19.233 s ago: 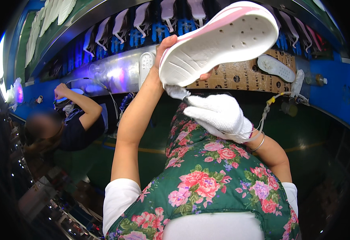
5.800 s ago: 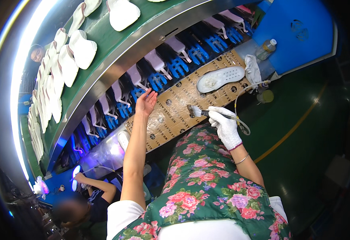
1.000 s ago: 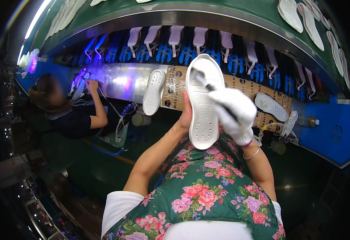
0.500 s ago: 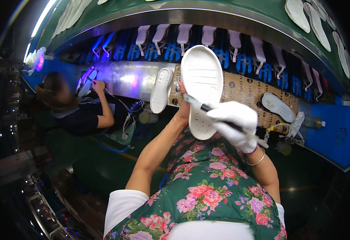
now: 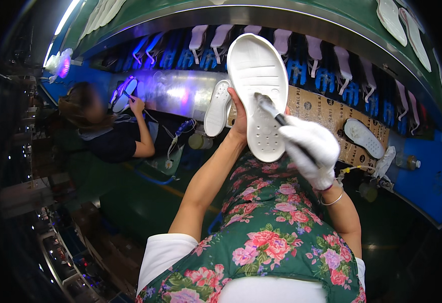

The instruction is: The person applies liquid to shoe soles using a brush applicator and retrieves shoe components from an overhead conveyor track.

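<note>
A white shoe sole (image 5: pixel 258 58) is held up in front of me, its hollow inner side facing me. My left hand (image 5: pixel 239 117), bare, grips its left edge, with most of the fingers hidden behind it. In my right hand (image 5: pixel 313 149), which wears a white glove, is a brush (image 5: pixel 271 107). The bristles are on the middle of the sole's inside, just above the rows of small holes. Left of the held piece, a second white sole (image 5: pixel 217 110) lies on the bench. A sole with a dark rim (image 5: pixel 365 139) rests on brown printed cardboard (image 5: pixel 327 108) to the right.
Pink-and-white shoe parts (image 5: pixel 314 48) stand in a row on blue holders along the back. More white soles (image 5: pixel 413 38) lie on the green upper shelf (image 5: pixel 322 7). At the left, a co-worker (image 5: pixel 122 136) handles a shoe piece under purple light. A jar (image 5: pixel 407 161) sits at the right.
The brush has moved from the sole's left edge to the middle of its inside. The sole is a little higher, and the whole view has shifted slightly.
</note>
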{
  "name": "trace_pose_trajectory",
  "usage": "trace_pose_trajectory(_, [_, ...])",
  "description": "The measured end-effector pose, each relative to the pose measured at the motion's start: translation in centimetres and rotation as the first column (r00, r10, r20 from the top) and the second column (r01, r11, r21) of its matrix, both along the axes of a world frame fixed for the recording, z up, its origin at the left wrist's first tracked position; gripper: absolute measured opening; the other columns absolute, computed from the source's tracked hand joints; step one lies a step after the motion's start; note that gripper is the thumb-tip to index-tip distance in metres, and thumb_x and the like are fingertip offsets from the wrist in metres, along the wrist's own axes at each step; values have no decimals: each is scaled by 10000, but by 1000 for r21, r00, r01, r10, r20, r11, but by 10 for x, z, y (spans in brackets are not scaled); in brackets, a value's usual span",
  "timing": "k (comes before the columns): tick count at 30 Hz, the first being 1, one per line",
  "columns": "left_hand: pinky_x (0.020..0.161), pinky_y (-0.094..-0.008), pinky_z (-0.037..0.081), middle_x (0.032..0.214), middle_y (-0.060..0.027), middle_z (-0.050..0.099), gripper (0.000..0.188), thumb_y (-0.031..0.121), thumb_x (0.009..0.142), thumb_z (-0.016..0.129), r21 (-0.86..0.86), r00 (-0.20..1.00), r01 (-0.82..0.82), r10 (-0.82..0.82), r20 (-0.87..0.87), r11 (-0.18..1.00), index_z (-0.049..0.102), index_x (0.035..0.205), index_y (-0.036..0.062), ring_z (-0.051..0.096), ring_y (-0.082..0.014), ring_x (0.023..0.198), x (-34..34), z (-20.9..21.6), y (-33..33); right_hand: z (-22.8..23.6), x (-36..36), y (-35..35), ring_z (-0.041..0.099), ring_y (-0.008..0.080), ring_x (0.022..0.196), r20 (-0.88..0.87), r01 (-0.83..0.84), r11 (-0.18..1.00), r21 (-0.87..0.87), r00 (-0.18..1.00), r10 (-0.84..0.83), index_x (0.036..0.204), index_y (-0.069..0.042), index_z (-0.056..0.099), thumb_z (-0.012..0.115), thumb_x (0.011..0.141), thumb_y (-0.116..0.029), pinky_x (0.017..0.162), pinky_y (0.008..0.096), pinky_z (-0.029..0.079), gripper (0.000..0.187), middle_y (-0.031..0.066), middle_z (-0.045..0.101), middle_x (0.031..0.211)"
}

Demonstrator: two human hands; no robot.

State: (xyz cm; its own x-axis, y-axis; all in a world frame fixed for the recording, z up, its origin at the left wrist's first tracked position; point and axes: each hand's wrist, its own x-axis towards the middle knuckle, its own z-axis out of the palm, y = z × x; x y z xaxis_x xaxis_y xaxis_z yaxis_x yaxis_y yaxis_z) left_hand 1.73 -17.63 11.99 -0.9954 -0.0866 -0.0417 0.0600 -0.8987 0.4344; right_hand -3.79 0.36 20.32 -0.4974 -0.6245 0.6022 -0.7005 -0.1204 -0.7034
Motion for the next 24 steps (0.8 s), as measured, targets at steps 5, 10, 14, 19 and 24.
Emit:
trace_pose_trajectory(5, [665,-487,606,1000,-236,635,1234,1012,620,269,105,992,124,-119,-48,987,487,1278,-9,681,-351,849,-4,4,-12,-7,12,0,706,277,788,79,-242,970,17,967,240,1032,-104,741,742,763,-33,718,343,556,278,130,725,1001])
trace_pose_trajectory(10, [638,-539,590,1016,-249,613,1203,997,609,382,98,982,117,-100,-161,988,481,1284,6,661,-382,870,-20,6,-17,-15,4,-2,662,230,669,11,-64,998,-3,998,64,1073,-118,721,747,745,-31,631,313,538,341,73,699,860])
trace_pose_trajectory(14, [742,-528,560,1024,-227,613,1163,990,604,421,288,978,160,-113,-174,944,516,1258,34,637,-385,838,-28,2,-17,-21,15,6,680,235,683,40,-181,983,-16,983,182,1054,-144,736,738,749,-54,637,302,552,318,60,712,861])
trace_pose_trajectory(19, [646,-456,581,988,-216,622,1161,993,625,372,136,974,148,-121,-193,980,526,1262,35,651,-358,804,-41,1,-17,-21,3,9,704,262,777,143,-23,999,28,990,19,1036,-137,736,757,739,-32,711,334,569,316,72,724,916])
trace_pose_trajectory(24, [584,-454,621,982,-256,645,1172,977,675,315,40,951,303,-300,-74,952,482,1341,28,704,-366,766,-52,0,-30,-25,15,10,706,261,814,188,-219,975,33,959,210,1016,-129,733,746,768,-63,718,349,571,257,81,723,938])
